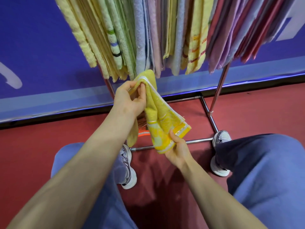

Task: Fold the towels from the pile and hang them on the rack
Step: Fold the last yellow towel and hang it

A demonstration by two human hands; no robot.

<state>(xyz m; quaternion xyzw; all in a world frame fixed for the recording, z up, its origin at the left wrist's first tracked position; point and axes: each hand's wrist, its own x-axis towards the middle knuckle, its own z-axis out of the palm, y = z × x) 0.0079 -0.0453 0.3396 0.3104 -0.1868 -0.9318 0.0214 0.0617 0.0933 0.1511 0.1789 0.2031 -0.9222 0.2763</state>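
Note:
A yellow towel [158, 113] with white and orange edge stripes hangs stretched between my two hands, in front of the rack. My left hand [130, 98] pinches its upper end, fingers curled into the folded cloth. My right hand [177, 149] grips its lower corner with the thumb on top. Above, the chrome rack [217, 90] carries several hung towels [148, 38] in yellow, green, blue, lilac and pink. A bit of orange cloth [143, 129] shows low behind the held towel, mostly hidden.
The rack's base bars [196, 141] lie on the red floor [24, 146] between my feet. My white shoes [221, 139] stand beside them. A blue wall panel [41, 55] runs behind the rack.

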